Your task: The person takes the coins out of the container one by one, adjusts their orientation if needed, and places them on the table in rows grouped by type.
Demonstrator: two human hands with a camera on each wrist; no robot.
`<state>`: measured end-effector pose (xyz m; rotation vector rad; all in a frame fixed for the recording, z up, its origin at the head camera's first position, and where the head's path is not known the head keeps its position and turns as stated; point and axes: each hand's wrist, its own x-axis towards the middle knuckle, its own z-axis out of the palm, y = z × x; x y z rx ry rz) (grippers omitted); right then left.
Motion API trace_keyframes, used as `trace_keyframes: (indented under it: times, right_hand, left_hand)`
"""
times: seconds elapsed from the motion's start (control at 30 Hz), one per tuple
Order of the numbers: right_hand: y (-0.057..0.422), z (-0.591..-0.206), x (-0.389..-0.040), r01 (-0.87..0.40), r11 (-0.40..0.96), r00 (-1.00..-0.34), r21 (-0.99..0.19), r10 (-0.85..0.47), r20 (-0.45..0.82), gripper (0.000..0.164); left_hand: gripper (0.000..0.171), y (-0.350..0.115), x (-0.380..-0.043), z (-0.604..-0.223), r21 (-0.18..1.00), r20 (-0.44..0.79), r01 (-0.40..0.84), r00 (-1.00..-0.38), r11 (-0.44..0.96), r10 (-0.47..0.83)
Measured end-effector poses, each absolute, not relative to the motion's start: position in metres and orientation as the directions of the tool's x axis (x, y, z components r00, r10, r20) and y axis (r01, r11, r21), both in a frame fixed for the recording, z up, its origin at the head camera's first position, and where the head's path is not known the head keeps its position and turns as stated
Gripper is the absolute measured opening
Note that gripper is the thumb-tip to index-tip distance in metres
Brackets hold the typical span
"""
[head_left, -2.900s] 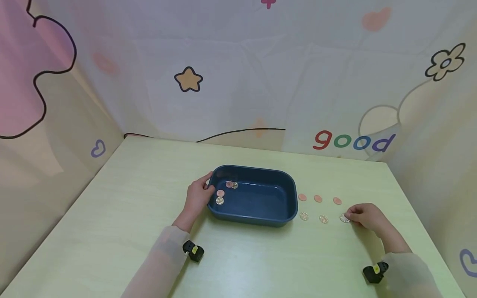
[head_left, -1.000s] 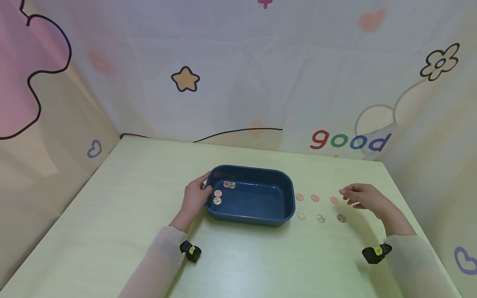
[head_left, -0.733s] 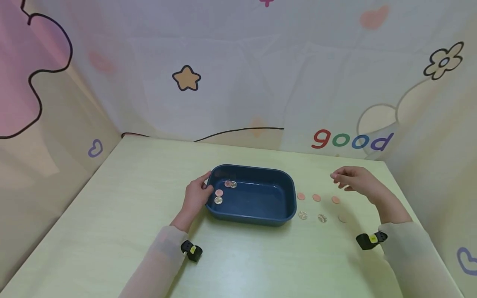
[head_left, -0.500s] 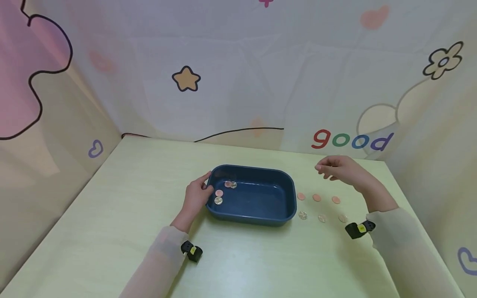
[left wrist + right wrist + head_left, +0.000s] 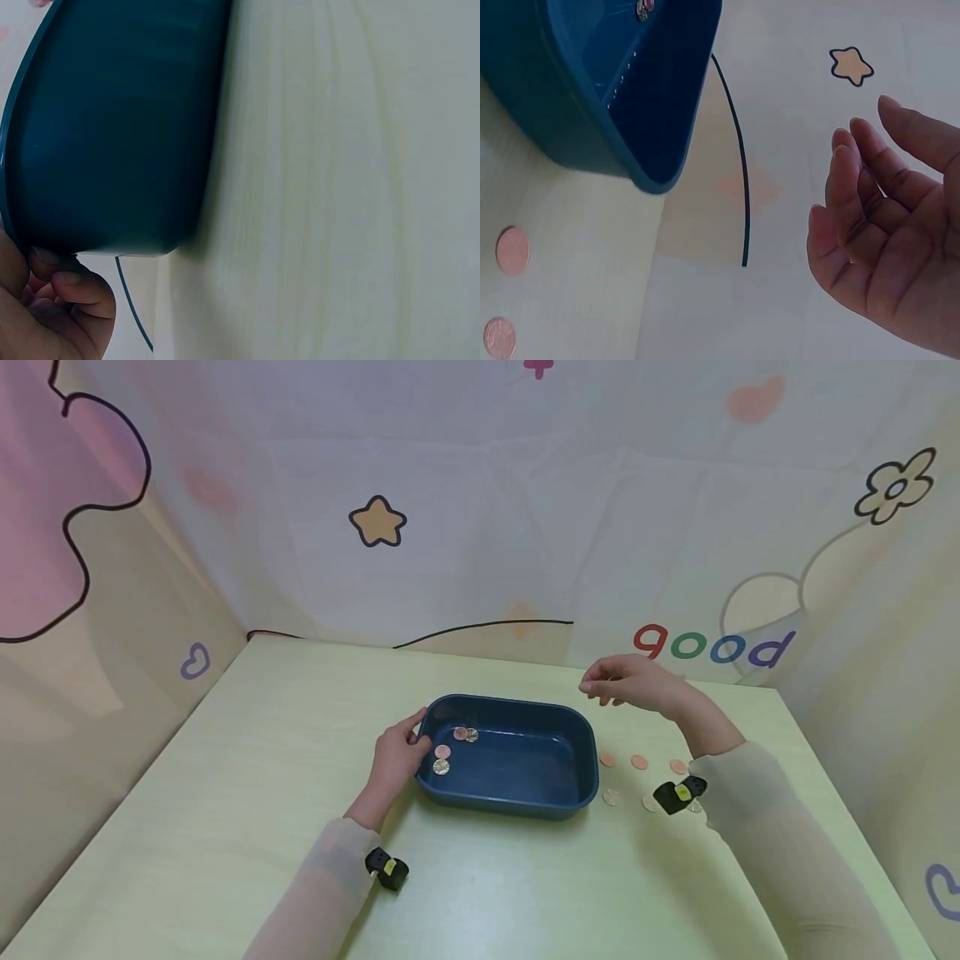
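Note:
My left hand (image 5: 401, 749) grips the left end of a dark blue rectangular basin (image 5: 510, 806), its thumb at the rim. The left wrist view shows the fingers curled against the basin's outer wall (image 5: 112, 135). Two copper-coloured coins (image 5: 442, 752) and two silvery ones (image 5: 441, 767) lie inside near that end. My right hand (image 5: 633, 681) hovers above the table beyond the basin's far right corner. Seen from the right wrist, this hand (image 5: 892, 217) has loosely bent fingers, thumb and index apart, with nothing between them.
Right of the basin, a row of copper coins (image 5: 639, 762) lies behind a row of silvery coins (image 5: 611, 797), partly covered by the right wrist camera (image 5: 679, 795). A printed cloth (image 5: 465, 568) hangs behind the pale table (image 5: 300, 710).
My right hand has left the silvery coin at the right, risen and swung left toward the basin's far right corner. The left hand and the basin stay in place.

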<state>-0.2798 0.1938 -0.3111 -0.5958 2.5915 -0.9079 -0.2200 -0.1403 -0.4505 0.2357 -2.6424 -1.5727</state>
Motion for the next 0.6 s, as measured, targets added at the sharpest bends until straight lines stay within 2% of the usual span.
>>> trace_keyframes:
  times: [0.6]
  right_hand:
    - [0.131, -0.33, -0.299, -0.376, 0.713, -0.769, -0.592, -0.597, -0.231, 0.023]
  left_hand:
    - [0.055, -0.138, -0.22, -0.448, 0.865, -0.019, -0.106, -0.983, 0.49, -0.18]
